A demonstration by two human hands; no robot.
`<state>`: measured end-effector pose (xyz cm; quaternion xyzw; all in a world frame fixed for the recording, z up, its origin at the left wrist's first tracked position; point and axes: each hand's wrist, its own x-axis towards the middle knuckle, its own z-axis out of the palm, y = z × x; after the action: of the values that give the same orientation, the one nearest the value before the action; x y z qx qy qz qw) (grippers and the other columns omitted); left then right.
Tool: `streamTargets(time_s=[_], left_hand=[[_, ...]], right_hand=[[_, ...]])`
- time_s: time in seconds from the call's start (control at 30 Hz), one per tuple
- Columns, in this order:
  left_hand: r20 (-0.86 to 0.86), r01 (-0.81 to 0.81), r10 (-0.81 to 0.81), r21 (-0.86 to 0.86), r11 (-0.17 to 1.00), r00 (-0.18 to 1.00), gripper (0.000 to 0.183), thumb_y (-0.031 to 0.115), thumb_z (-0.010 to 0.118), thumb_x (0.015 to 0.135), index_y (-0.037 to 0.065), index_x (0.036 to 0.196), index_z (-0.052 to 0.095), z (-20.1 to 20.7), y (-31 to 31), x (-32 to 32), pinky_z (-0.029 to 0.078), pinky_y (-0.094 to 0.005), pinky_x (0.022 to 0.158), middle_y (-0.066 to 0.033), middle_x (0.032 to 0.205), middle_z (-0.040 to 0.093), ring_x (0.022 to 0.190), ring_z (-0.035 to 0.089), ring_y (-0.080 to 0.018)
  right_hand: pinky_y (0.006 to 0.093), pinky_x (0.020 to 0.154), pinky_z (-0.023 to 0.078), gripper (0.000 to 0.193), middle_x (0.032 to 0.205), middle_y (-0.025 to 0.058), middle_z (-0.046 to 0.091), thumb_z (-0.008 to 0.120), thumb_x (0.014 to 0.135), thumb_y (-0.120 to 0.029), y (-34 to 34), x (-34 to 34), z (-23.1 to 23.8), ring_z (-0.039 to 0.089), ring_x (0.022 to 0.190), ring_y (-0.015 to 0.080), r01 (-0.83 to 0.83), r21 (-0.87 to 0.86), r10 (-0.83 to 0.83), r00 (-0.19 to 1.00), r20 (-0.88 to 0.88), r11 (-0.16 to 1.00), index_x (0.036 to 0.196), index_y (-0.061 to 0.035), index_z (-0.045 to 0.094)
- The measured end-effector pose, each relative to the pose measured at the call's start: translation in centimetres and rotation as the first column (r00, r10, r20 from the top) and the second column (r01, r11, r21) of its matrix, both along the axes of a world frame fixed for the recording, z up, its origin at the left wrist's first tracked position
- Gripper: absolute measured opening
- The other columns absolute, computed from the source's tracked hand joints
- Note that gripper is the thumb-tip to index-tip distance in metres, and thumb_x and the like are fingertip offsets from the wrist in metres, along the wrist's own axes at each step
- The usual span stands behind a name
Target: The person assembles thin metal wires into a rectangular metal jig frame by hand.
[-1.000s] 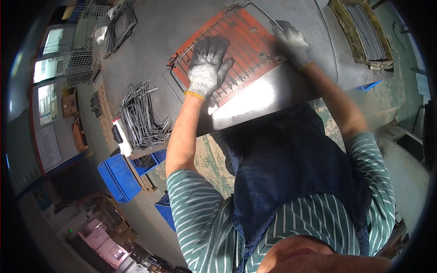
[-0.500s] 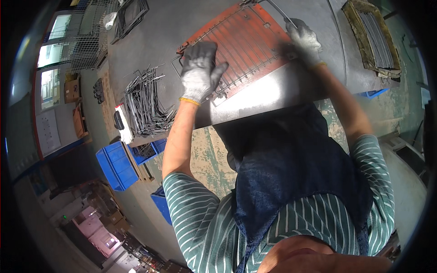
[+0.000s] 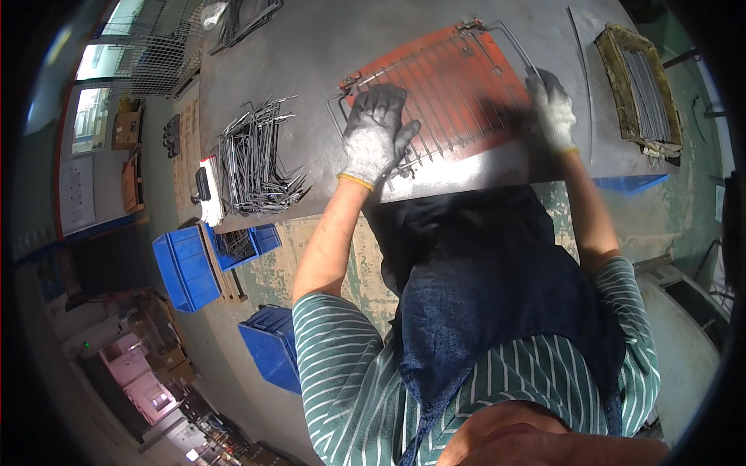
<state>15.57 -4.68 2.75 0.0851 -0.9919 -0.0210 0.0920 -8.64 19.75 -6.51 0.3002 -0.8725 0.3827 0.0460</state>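
A red flat plate with a rack of parallel metal wires on it lies on the grey metal table. My left hand, in a grey-and-white work glove, rests flat over the rack's left end, fingers stretched out and thumb apart. A bent metal rod runs from the plate's far right corner toward me. At its near end is my right hand, gloved alike, with its fingers curled round the rod; shadow and blur hide part of the fingertips. A wire loop sticks out beyond the plate's left edge.
Left on the table lies a heap of bent metal rods, beside white gloves. Wire frames lie far left. A tray of straight rods and a long thin rod are at right. Blue bins stand below the table.
The red plate and wire rack have shifted a little to the right on the table, and both my hands have moved with them. The view has shifted slightly too.
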Motion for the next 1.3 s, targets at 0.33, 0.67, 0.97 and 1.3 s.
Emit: streamTargets(time_s=[0.33,0.67,0.97,1.3], left_hand=[[-0.126,-0.095,0.114,0.144,0.985,0.985,0.038,0.03,0.056,0.082,0.009,0.114,0.054,1.8,1.3,-2.4,0.035,-0.0427,0.099,-0.0119,0.112,0.056,0.107,0.052,-0.0298],[-0.06,-0.234,0.246,0.159,0.959,0.967,0.041,0.041,0.049,0.089,0.012,0.118,0.056,0.4,-0.9,-2.7,0.045,-0.0462,0.084,-0.0161,0.101,0.063,0.097,0.058,-0.0339],[-0.452,-0.631,0.698,0.317,0.708,0.555,0.036,0.04,0.057,0.088,0.008,0.101,0.066,-0.1,-14.9,12.1,0.05,-0.0411,0.072,-0.0136,0.087,0.067,0.08,0.064,-0.032],[0.106,-0.745,0.893,-0.514,0.425,0.437,0.02,0.026,0.058,0.08,0.009,0.084,0.069,-1.7,-16.9,15.0,0.051,-0.0409,0.048,-0.0085,0.079,0.067,0.07,0.068,-0.0245]], right_hand=[[0.0495,0.078,0.043,0.038,0.096,0.0208,0.063,0.049,0.09,-0.039,0.9,1.4,0.5,0.057,0.09,0.0433,0.055,-0.081,-0.056,0.998,-0.013,0.995,0.112,-0.009,0.057],[0.0463,0.078,0.046,0.042,0.092,0.0154,0.066,0.051,0.091,-0.04,1.9,0.6,-2.2,0.062,0.085,0.0331,0.016,-0.016,-0.02,0.936,-0.35,1.0,0.119,-0.0097,0.056],[0.0364,0.057,0.046,0.038,0.085,0.0151,0.064,0.052,0.091,-0.036,0.7,2.3,-1.0,0.06,0.061,0.0221,0.048,-0.101,-0.059,0.992,-0.111,0.994,0.115,-0.0066,0.058],[0.0321,0.052,0.044,0.038,0.081,0.0107,0.063,0.051,0.092,-0.035,-0.5,5.1,2.8,0.053,0.053,0.0148,0.169,-0.247,-0.08,0.94,0.333,0.954,0.116,-0.0064,0.057]])
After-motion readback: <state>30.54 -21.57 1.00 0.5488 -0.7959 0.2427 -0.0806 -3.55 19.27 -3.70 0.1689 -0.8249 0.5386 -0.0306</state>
